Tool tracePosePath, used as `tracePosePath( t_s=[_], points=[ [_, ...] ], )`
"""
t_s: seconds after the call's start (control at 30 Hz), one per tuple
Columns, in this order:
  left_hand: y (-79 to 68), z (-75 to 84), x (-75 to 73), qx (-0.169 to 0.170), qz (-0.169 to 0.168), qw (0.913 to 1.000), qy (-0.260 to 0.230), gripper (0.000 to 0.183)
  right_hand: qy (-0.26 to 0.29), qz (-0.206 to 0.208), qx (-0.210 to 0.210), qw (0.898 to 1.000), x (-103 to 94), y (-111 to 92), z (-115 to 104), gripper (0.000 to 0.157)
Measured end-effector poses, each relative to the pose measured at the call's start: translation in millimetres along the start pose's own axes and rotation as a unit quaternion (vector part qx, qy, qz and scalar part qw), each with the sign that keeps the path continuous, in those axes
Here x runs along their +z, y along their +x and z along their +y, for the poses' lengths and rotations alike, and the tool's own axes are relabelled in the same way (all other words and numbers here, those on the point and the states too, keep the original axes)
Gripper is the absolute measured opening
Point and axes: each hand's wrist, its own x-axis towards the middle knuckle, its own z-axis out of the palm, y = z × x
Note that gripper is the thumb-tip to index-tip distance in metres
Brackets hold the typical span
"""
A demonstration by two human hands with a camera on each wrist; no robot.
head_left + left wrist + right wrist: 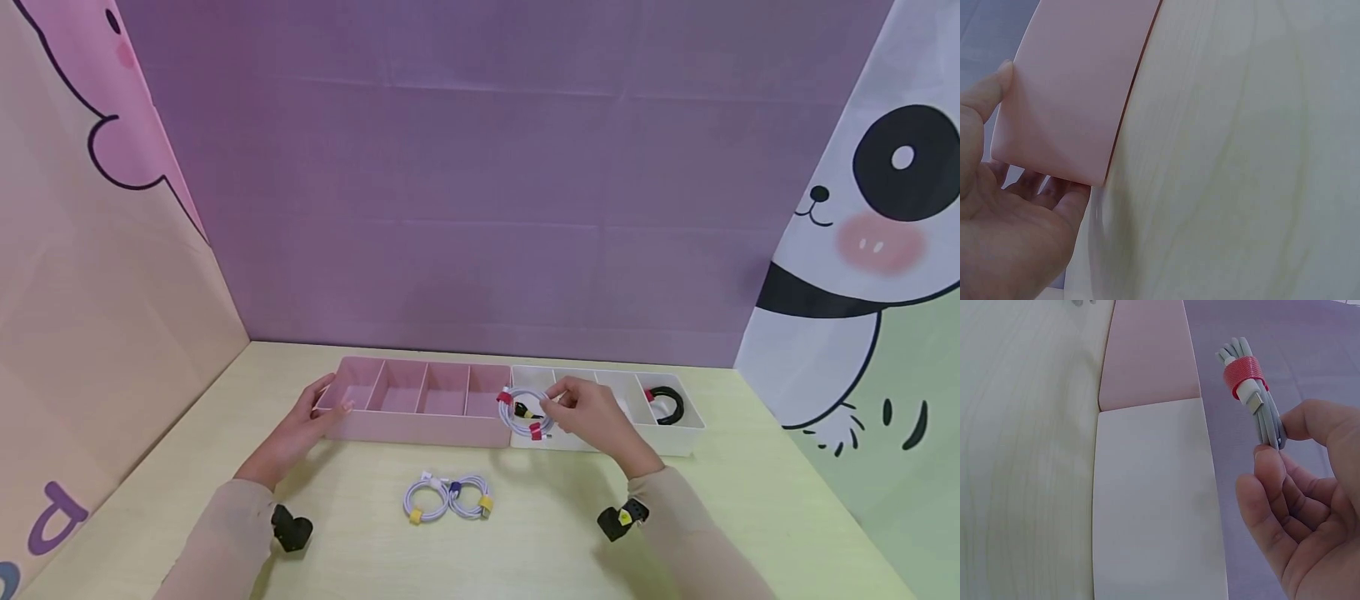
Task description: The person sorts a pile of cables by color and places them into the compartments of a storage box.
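Observation:
My right hand [592,414] pinches a coiled white cable [523,429] between thumb and fingertips. Red straps bind the coil, and a metal plug shows beside one strap in the right wrist view. The hand holds it above the left compartment of the white divided box [600,440]. At the far left my left hand [300,427] grips the end of the pink divided box [427,429], thumb at the rim and fingers around the end wall. Two white cable coils [426,502] with yellow straps lie side by side on the table; one also has a dark blue band.
The two boxes stand end to end near the back wall. A black coiled cable [667,406] with a red strap lies in the white box's rightmost compartment. Something black and yellow [523,411] shows in its left compartment, partly hidden by the held coil. Printed panels flank the table [360,550].

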Motion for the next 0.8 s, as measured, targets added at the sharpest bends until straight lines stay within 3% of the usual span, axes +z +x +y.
tracePosePath(
  t_s=[0.8],
  points=[
    [-0.1, 1.8, 0.5, -0.005, -0.003, 1.0000, 0.001, 0.094, 0.026, 0.017, 0.018, 0.999, 15.9, 15, -11, 0.013]
  ],
)
